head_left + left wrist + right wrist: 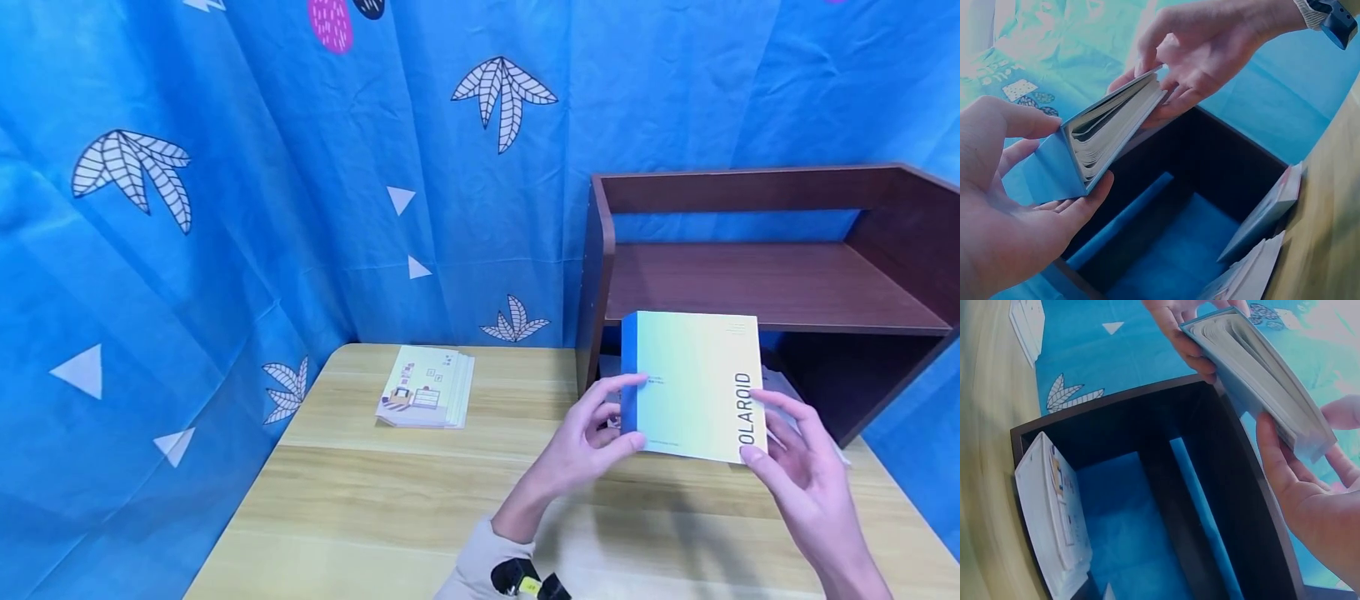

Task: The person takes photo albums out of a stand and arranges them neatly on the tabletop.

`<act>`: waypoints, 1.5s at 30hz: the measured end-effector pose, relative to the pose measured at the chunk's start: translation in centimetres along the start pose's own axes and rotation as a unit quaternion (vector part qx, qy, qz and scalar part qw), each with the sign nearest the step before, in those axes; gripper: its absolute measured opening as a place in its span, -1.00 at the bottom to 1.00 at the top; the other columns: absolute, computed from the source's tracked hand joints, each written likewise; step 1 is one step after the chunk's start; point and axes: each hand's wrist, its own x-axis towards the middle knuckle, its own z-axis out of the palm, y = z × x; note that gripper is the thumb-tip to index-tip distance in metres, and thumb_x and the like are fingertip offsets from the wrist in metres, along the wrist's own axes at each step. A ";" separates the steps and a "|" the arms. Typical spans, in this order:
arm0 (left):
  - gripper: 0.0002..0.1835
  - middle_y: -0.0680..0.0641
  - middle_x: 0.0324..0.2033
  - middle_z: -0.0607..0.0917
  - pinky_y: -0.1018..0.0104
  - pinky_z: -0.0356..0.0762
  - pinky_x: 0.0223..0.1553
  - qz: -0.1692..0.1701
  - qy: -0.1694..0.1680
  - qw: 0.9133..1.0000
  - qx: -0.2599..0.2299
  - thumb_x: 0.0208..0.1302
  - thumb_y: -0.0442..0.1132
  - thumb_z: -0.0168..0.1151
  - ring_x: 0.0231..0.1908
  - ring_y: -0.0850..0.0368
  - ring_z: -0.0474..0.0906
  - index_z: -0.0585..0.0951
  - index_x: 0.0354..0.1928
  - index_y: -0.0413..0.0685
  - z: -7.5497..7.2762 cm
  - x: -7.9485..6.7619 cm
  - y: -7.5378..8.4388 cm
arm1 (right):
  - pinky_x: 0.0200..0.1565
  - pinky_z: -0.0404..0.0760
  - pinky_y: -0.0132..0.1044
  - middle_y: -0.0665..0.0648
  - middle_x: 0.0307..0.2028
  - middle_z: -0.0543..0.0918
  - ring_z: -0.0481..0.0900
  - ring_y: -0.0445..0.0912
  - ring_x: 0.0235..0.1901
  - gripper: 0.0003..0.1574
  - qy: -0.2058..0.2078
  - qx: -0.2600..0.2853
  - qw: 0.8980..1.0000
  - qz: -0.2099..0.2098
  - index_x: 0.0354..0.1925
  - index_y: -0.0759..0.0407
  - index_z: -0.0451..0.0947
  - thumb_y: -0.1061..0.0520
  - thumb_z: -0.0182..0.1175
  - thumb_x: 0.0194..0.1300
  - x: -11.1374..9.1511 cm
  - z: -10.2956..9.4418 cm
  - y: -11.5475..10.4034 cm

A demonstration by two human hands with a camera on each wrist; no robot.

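Note:
A photo album (pixel 690 383) with a pale yellow-green cover, a blue spine and POLAROID lettering is held up in front of the shelf. My left hand (pixel 573 437) grips its spine side between thumb and fingers. At the opposite side, my right hand (pixel 810 475) pinches the edge near the lettering. Thick pages show between the covers of the album (pixel 1110 134) in the left wrist view, with small gaps among them. The right wrist view also has both hands on the album (pixel 1254 375), tilted above the shelf.
A dark brown two-level desk shelf (pixel 750 283) stands at the table's back right. Inside its lower part, white booklets (pixel 1054 506) stand or lean. A stack of illustrated booklets (pixel 423 387) lies at the back left of the wooden table (pixel 360 500). Blue patterned curtains (pixel 480 208) hang behind.

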 end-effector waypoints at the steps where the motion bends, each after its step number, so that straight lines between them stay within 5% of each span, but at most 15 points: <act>1: -0.31 0.03 0.38 0.36 0.24 0.68 0.06 0.001 0.001 1.000 0.000 0.41 -0.45 0.22 0.07 0.19 0.56 0.33 0.49 0.19 -0.2 -0.1 0.1 | -0.04 0.68 -0.40 0.26 0.33 0.47 0.59 -0.06 0.18 -0.19 -0.003 -0.001 1.000 0.002 0.46 0.52 0.09 0.72 -0.10 0.27 0.1 0.1 0.0; 10: -0.30 0.06 0.44 0.32 0.34 0.69 -0.03 0.009 0.013 1.000 0.018 0.40 -0.45 0.24 0.01 0.18 0.56 0.32 0.49 0.19 -1.3 -0.5 0.7 | 0.08 0.61 -0.46 0.21 0.34 0.47 0.56 -0.11 0.23 -0.21 -0.023 -0.025 0.999 0.004 0.46 0.49 0.14 0.68 -0.05 0.29 1.4 0.6 0.0; 25: -0.25 0.11 0.41 0.36 0.17 0.68 0.06 0.016 0.016 0.999 0.041 0.34 -0.47 0.31 0.01 0.19 0.57 0.34 0.48 0.22 -1.8 -0.6 1.6 | 0.03 0.65 -0.42 0.26 0.33 0.45 0.59 -0.08 0.17 -0.11 -0.054 -0.020 0.998 0.002 0.46 0.54 0.09 0.76 -0.04 0.17 2.3 0.4 -0.6; 33: -0.23 0.08 0.35 0.35 0.16 0.66 0.08 0.015 0.024 0.998 0.053 0.32 -0.44 0.35 0.04 0.15 0.56 0.35 0.48 0.26 -2.5 -0.8 2.7 | 0.01 0.66 -0.37 0.41 0.33 0.42 0.58 0.03 0.18 -0.06 -0.095 0.044 0.994 -0.044 0.42 0.65 0.04 0.85 -0.06 0.06 3.1 0.6 -0.3; 42: -0.23 0.10 0.43 0.31 0.11 0.64 0.14 0.009 0.034 0.997 0.073 0.33 -0.42 0.34 0.12 0.09 0.54 0.34 0.48 0.28 -3.9 -1.3 3.3 | 0.03 0.66 -0.42 0.27 0.42 0.35 0.53 -0.10 0.25 -0.04 -0.079 -0.063 0.994 0.043 0.48 0.40 0.16 0.71 0.14 0.16 3.9 1.6 -1.1; 45: -0.24 0.09 0.45 0.29 0.09 0.62 0.16 0.018 0.036 0.996 0.077 0.34 -0.44 0.32 0.14 0.05 0.53 0.32 0.49 0.20 -4.4 -1.4 3.4 | 0.04 0.66 -0.40 0.29 0.40 0.37 0.54 -0.09 0.25 -0.05 -0.088 -0.054 0.994 0.034 0.47 0.43 0.15 0.72 0.14 0.16 4.4 2.0 -1.0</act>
